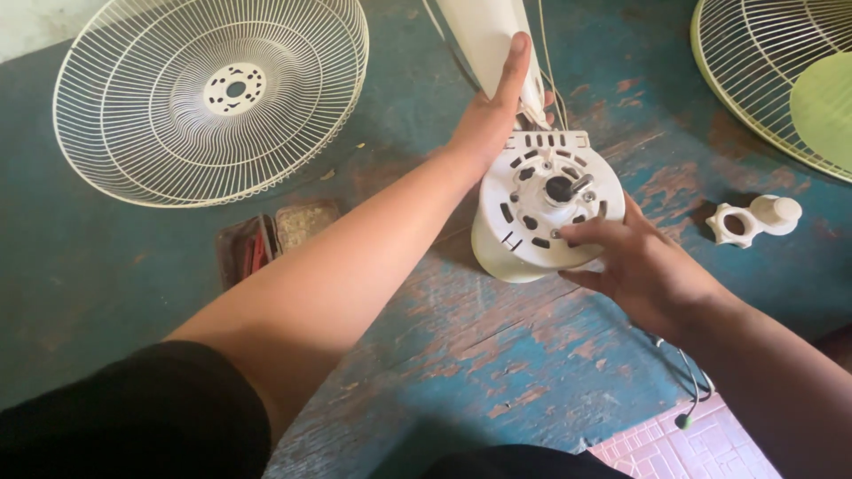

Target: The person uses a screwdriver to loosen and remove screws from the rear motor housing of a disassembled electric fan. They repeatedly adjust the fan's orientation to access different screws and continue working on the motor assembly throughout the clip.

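A white fan motor housing (531, 200) lies face up on the worn blue floor, its dark shaft (561, 188) sticking up at the centre. My left hand (493, 111) grips the white fan neck (484, 35) just behind the housing. My right hand (635, 262) rests on the housing's lower right rim, fingertips pinched at a spot on the face plate. What the fingertips pinch is too small to tell.
A white wire fan guard (213, 98) lies at the upper left. A second guard with a pale green blade (781, 80) sits at the upper right. White plastic nuts (754, 220) lie to the right, a small open box (271, 239) of parts to the left, a cable (692, 390) near pink tiles.
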